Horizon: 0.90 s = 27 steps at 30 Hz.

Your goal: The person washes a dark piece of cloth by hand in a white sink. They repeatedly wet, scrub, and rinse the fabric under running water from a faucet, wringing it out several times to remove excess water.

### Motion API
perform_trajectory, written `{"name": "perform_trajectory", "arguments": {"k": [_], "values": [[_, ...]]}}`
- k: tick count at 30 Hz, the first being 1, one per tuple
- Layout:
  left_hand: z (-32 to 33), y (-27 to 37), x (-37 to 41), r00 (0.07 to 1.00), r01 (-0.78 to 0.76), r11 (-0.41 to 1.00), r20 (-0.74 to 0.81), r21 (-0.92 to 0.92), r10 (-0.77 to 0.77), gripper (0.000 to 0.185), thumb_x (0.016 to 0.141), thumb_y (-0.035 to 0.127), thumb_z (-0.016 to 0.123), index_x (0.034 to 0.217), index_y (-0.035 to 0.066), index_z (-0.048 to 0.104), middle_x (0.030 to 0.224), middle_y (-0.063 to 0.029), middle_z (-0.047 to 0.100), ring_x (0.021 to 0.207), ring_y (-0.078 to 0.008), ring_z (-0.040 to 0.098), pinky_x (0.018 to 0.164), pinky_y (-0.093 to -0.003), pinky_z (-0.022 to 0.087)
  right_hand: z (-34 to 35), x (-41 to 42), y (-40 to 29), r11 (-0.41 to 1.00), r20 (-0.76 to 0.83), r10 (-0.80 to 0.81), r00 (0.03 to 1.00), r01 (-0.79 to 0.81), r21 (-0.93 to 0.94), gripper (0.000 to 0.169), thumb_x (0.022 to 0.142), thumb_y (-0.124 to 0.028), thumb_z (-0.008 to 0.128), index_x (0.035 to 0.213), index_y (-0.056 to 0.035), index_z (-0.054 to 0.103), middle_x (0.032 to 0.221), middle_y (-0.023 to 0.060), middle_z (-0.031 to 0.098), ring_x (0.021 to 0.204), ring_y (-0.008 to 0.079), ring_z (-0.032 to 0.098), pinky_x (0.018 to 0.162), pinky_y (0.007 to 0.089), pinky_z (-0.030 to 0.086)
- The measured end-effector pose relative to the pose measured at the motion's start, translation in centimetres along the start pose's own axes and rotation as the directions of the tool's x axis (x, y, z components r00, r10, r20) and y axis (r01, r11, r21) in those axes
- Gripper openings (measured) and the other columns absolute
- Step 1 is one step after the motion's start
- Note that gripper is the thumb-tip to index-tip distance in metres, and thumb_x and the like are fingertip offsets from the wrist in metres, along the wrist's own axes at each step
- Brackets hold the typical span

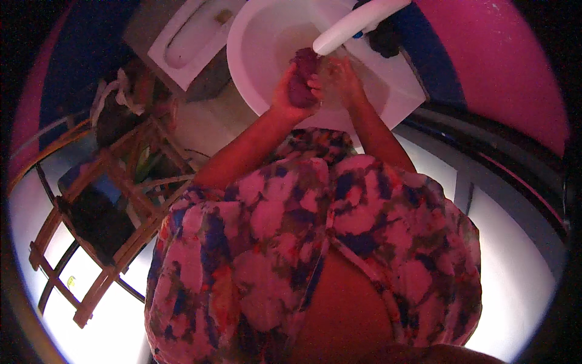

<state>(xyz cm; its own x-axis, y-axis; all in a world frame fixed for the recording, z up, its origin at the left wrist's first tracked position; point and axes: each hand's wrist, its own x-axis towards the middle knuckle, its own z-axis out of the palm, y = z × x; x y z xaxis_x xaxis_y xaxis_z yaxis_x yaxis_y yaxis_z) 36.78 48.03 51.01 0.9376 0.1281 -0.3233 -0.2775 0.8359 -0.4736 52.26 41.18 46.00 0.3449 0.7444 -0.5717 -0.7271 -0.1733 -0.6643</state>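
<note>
My left hand (285, 96) is curled around a dark purple bundle (302, 84), probably wet cloth, inside a white washbasin (249, 59). Its fingertips show on the bundle's right side. To the right, my right hand (351, 82) is apart from the bundle, fingers spread and raised, with nothing visible in it. Just above both hands ends the white spout of a tap (350, 27). The space between the hands is blurred, and I cannot tell clearly whether water runs there.
A white ceramic fixture (195, 38) with a long oval hollow, perhaps a squat toilet, lies left of the basin. A wooden rack (136, 200) holding cloths and other items stands at the left. Something black (385, 38) sits behind the tap, near a pink wall (504, 54).
</note>
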Motion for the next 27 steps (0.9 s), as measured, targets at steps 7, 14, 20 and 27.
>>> {"name": "perform_trajectory", "arguments": {"k": [7, 14, 20, 27], "values": [[0.6, -3.6, 0.6, 0.969, 0.243, 0.957, 0.090, -0.159, -0.231, 0.044, 0.081, 0.039, 0.058, 0.109, 0.007, 0.046, 0.080, 0.0003, 0.045, 0.062, -0.0085, 0.044, 0.055, -0.0219, 0.037, 5.4, -1.3, -0.1, 0.812, 0.504, -0.197, 0.841, -0.148, 0.564, 0.067, 0.086, -0.062, 0.029, 0.137, -0.0192, 0.029, 0.135, 0.0154, 0.035, 0.114, 0.0415, 0.042, 0.099, 0.0487, 0.034], [1.9, -2.2, 1.7, 0.949, 0.201, 0.867, 0.129, 0.456, -0.287, 0.045, 0.080, 0.036, 0.062, 0.110, 0.007, 0.046, 0.077, -0.0003, 0.047, 0.056, -0.0108, 0.045, 0.050, -0.0238, 0.039, 4.4, -0.1, -5.6, 0.912, 0.639, -0.319, 0.700, 0.044, 0.407, 0.047, 0.084, -0.033, 0.056, 0.120, -0.0051, 0.046, 0.104, 0.0173, 0.055, 0.096, 0.0283, 0.055, 0.077, 0.0407, 0.048], [0.0, -1.1, 3.6, 0.960, 0.111, 0.192, -0.155, 0.975, 0.233, 0.038, 0.078, 0.031, 0.064, 0.104, 0.007, 0.050, 0.082, -0.0058, 0.058, 0.060, -0.0139, 0.056, 0.051, -0.0289, 0.047, 5.4, 2.8, -6.4, 0.812, 0.329, 0.038, 0.944, 0.163, -0.561, 0.026, 0.074, -0.019, 0.064, 0.092, -0.0014, 0.058, 0.081, 0.0117, 0.061, 0.073, 0.0217, 0.060, 0.062, 0.0335, 0.048], [-6.5, 2.0, 7.5, 0.796, 0.346, -0.554, 0.077, 0.757, 0.601, 0.040, 0.079, 0.032, 0.061, 0.108, 0.007, 0.052, 0.084, -0.0074, 0.061, 0.064, -0.0183, 0.059, 0.058, -0.0349, 0.047, 5.3, 6.3, 1.4, -0.351, 0.557, -0.221, 0.801, 0.467, -0.811, 0.018, 0.075, -0.021, 0.060, 0.090, -0.0107, 0.058, 0.084, 0.0124, 0.062, 0.082, 0.0298, 0.061, 0.072, 0.0401, 0.047]]}}
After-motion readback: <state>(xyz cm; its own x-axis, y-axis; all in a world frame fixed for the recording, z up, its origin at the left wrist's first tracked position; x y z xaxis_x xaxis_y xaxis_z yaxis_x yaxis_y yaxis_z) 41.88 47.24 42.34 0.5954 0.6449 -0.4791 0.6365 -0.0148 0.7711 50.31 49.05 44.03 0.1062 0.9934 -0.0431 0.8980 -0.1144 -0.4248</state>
